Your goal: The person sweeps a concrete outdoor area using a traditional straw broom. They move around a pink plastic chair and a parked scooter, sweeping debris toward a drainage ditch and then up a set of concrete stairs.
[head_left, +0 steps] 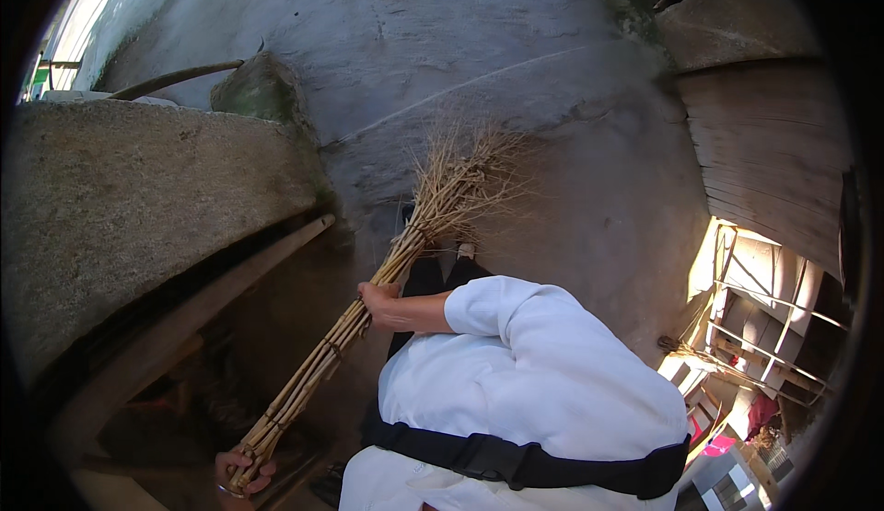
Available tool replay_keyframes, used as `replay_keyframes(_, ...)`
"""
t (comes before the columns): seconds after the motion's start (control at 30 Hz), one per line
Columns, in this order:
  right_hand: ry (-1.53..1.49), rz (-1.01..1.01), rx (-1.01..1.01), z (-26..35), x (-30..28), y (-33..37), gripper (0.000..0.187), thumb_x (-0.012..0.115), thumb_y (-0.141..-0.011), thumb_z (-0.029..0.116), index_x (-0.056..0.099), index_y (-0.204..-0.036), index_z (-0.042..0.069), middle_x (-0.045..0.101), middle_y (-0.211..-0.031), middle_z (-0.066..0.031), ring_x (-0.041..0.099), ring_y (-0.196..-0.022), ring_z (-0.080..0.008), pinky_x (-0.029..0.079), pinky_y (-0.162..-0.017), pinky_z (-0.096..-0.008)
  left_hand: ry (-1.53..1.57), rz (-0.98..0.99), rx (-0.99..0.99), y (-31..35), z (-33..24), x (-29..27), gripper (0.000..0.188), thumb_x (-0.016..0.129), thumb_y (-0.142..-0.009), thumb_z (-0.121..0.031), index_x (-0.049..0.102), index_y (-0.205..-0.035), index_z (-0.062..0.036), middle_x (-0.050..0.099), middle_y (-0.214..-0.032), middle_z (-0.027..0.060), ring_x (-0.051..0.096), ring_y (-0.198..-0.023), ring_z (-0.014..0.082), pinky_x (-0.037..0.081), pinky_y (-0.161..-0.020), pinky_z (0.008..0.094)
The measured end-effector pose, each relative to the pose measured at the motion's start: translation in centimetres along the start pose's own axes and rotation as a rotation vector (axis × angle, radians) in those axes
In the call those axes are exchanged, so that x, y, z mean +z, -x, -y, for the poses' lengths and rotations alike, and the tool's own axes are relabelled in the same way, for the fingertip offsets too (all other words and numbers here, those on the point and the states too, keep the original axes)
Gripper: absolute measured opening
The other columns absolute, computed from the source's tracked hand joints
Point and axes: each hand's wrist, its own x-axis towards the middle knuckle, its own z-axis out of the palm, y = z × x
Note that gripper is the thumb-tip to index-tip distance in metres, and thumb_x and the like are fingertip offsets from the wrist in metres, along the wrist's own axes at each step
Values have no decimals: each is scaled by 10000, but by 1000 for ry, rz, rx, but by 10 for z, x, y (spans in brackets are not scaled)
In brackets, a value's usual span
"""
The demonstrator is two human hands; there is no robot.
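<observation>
A long broom of bundled twigs [433,207] slants across the middle of the view, its bushy head toward the floor and its tied stick handle [304,373] running down to the lower left. My right hand [377,303] is wrapped round the handle just below where the twigs fan out. At the handle's butt end, my left hand [244,476] closes round the sticks, with a band on its wrist. Thin bindings circle the handle between both hands. The broom head hangs over or rests on the floor in front of my feet; which of the two I cannot tell.
On the left stands a thick stone slab [138,207] with a wooden beam [212,290] along its underside. A rough rock [258,87] sits beyond it. Wooden boards [769,147] rise at right, above a metal rack [773,318]. Grey concrete floor [608,207] spreads around my feet.
</observation>
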Motion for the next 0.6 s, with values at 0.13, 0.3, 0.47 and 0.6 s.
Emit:
replay_keyframes(0.13,-22,216,-173,56,77,15,490,628,-650,123,356,-1028,-31,506,-905,-169,545,-819,-252,484,-645,-380,-48,-144,311,17,41,38,616,448,-687,-108,295,-1280,-40,521,-820,210,471,-470,214,377,-313,260)
replay_keyframes(0.3,38,543,-478,184,63,-2,375,626,-628,96,413,-903,-44,526,-822,-156,572,-709,-242,493,-579,-380,-255,-124,339,-87,74,62,428,492,-677,-152,384,-1052,25,498,-715,136,517,-583,195,445,-457,270)
replay_keyframes(0.47,57,289,-840,217,41,32,375,607,-654,101,388,-927,-33,502,-833,-157,548,-755,-229,464,-614,-426,-407,29,307,-114,57,30,524,533,-629,-243,397,-1062,20,499,-707,118,495,-589,179,435,-531,261)
replay_keyframes(0.6,38,198,-702,204,4,22,446,605,-687,120,314,-998,-12,470,-785,-127,544,-761,-236,461,-617,-416,-391,169,182,-112,19,31,603,541,-598,-221,392,-1130,22,508,-738,120,498,-631,185,434,-567,262)
